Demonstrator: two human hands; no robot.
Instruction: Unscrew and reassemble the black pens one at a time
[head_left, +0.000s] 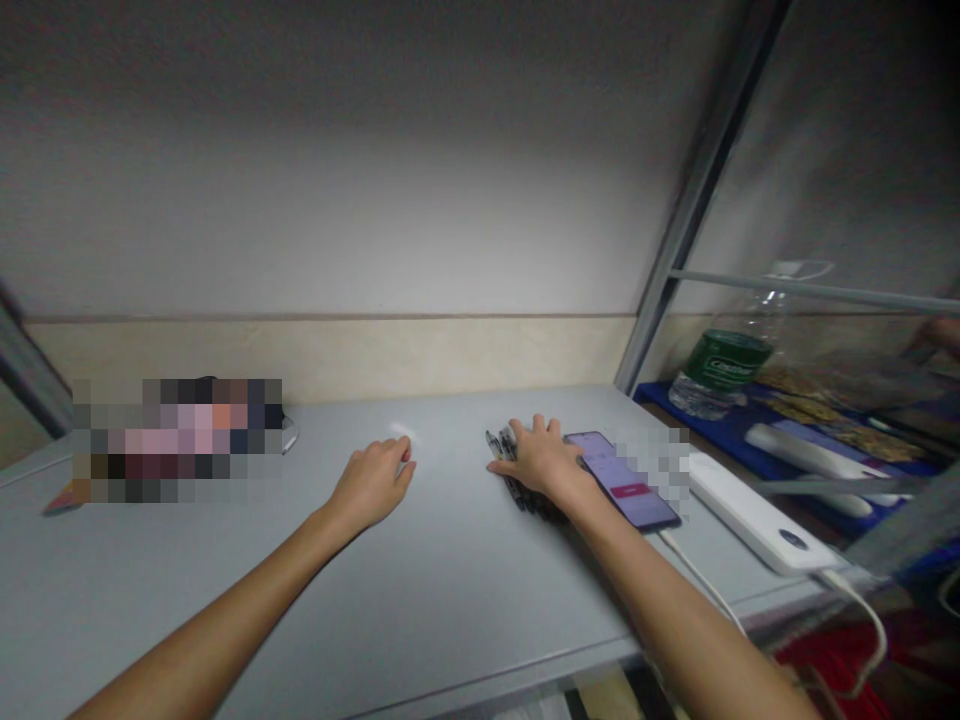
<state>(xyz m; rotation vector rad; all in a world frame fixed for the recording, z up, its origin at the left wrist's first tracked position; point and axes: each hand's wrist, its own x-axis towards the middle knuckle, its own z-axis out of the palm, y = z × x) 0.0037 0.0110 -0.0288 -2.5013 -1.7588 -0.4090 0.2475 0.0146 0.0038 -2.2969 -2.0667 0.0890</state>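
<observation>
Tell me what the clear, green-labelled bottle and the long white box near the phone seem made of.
The clear bottle: probably glossy plastic, being see-through with bright glints. The long white box: likely hard, satin plastic, judging by its even colour.

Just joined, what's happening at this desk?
A person has both bare hands over the grey desk. The right hand is spread over a bunch of dark pens, just left of a phone with its screen lit. The left hand is loosely curled near the middle of the desk; no object shows in it. A long white device with a cable lies beyond the phone, to the right. Whether the right hand grips the pens or only rests on them, I can't tell.
</observation>
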